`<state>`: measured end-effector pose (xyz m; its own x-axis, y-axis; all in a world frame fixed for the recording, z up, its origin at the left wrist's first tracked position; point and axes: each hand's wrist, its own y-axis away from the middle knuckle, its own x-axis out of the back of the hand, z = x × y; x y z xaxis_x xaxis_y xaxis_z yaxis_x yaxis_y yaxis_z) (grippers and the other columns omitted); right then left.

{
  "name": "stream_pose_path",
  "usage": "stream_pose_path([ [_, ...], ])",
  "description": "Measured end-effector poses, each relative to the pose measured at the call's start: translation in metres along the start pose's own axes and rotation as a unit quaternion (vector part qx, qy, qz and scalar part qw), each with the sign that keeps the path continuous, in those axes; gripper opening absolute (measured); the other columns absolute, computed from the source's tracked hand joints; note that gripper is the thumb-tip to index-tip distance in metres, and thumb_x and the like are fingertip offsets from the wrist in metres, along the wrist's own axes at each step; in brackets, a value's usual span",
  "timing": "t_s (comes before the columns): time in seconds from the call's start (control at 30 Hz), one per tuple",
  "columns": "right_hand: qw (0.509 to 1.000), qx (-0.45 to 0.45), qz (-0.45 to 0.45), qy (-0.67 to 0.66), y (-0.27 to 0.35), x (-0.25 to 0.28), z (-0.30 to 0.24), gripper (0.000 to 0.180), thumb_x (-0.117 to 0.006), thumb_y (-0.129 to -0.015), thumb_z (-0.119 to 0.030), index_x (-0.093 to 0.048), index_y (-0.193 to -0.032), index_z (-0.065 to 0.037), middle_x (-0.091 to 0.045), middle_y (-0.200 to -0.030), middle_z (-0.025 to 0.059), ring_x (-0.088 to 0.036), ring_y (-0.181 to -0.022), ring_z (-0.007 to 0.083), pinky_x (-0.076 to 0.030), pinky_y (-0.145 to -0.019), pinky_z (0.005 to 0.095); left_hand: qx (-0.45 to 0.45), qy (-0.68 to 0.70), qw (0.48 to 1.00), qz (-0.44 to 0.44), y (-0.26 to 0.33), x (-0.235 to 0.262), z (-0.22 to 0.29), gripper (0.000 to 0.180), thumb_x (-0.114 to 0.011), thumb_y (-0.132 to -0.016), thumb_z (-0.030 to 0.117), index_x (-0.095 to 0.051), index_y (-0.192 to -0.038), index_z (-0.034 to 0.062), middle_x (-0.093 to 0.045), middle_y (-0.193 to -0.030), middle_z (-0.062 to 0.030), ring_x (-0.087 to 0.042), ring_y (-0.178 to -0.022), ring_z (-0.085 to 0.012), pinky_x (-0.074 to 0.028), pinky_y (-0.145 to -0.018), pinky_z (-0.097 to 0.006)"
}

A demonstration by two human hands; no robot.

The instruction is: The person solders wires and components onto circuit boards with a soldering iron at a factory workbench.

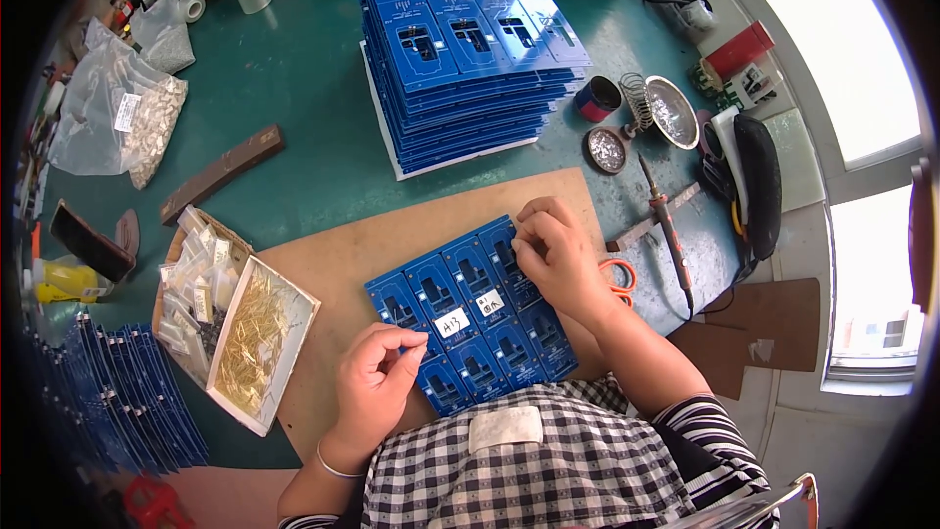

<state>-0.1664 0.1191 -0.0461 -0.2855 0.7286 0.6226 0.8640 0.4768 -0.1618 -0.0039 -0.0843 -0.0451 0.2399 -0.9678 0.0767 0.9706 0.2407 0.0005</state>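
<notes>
A blue circuit board panel [477, 284] with several repeated units lies on a brown board in front of me, slightly tilted against my apron. Two white handwritten labels [452, 322] are on its middle. My left hand [380, 377] is over the panel's left part, thumb and forefinger pinched together; anything between them is too small to make out. My right hand [560, 253] is at the far right corner of the panel with its fingers curled into a pinch, and what they hold cannot be made out. To the left is an open box of thin brass-coloured pins [257, 338].
A tall stack of blue panels [480, 69] stands beyond the brown board [343, 235]. On the right are a soldering iron [669, 240], orange-handled scissors [623, 279] and a solder tin [606, 149]. More blue panels [122, 392], a dark bar [223, 171] and a bag of small parts [152, 122] lie left.
</notes>
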Motion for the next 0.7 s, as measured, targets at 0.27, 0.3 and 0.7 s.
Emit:
stream_pose_path([
  [0.27,0.997,0.061,-0.023,0.046,-0.002,0.007,0.002,0.011,-0.063,-0.074,0.000,-0.057,-0.082,-0.001,-0.055,-0.099,0.0125,-0.054,-0.092,0.0316,-0.045,-0.082,0.0380,-0.006,-0.010,1.000,0.000,0.000,0.000,-0.002,0.009,-0.066,-0.085,-0.003,-0.065,-0.093,0.0010,-0.061,-0.086,-0.0034,-0.049,-0.062,-0.0050,-0.040,-0.055,-0.019],
  [0.3,0.997,0.063,-0.026,0.047,-0.002,0.007,0.003,0.011,-0.063,-0.074,0.000,-0.057,-0.083,-0.001,-0.055,-0.099,0.0126,-0.054,-0.092,0.0318,-0.045,-0.082,0.0386,-0.005,-0.009,1.000,0.001,0.000,0.000,-0.001,0.009,-0.066,-0.085,-0.003,-0.065,-0.093,0.0010,-0.061,-0.085,-0.0033,-0.049,-0.062,-0.0050,-0.040,-0.055,-0.019],
  [0.7,0.910,0.236,0.028,0.340,0.009,0.011,-0.009,0.021,-0.063,-0.069,-0.012,-0.062,-0.090,-0.011,-0.058,-0.101,0.0011,-0.055,-0.092,0.0189,-0.041,-0.085,0.0359,0.008,0.012,1.000,0.014,0.000,-0.002,-0.002,0.010,-0.066,-0.085,-0.003,-0.066,-0.094,0.0015,-0.061,-0.085,-0.0032,-0.050,-0.063,-0.0052,-0.041,-0.055,-0.020],
])
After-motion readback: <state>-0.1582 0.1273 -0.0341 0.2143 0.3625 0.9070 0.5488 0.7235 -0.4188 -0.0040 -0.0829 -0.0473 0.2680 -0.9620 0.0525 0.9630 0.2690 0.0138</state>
